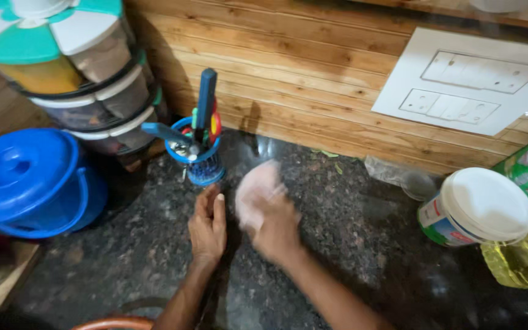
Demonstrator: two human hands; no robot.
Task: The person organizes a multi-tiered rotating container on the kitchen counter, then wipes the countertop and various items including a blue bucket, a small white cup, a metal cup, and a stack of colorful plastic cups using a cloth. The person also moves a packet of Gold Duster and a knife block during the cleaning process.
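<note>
1. Two hands are seen above a dark speckled stone bench [349,226], one left and one right, both reaching in from the lower edge of the view.
2. The left hand [208,223] is laid flat on the bench, fingers [205,205] held together and stretched out, nothing gripped; its long axis runs from the wrist up toward the back wall.
3. The fingertips of the left hand are placed just before the base of a blue cutlery holder [201,160].
4. The right hand [270,223] is blurred by motion; a pale, roundish flat thing [256,190] is seen at its fingers, tilted up and toward the wall. Whether it is gripped or only touched cannot be told, nor how far the fingers are opened.
5. The pale thing is found just right of the cutlery holder, above the bench, between the holder and a crumpled clear bag [398,174].
6. One cutlery holder is counted; several handles are stood upright in it, one tall dark blue handle [205,101] being the highest.
7. One stacked spice carousel [68,67] with teal and white lids is set at the left rear, and one blue lidded bucket [29,183] beside it.
8. At the right, one white-lidded tub [478,208] is lying on its side, with one bottle of yellow oil [524,260] just beside it.
9. One white switch panel [465,82] is mounted on the wooden wall [288,61].
</note>
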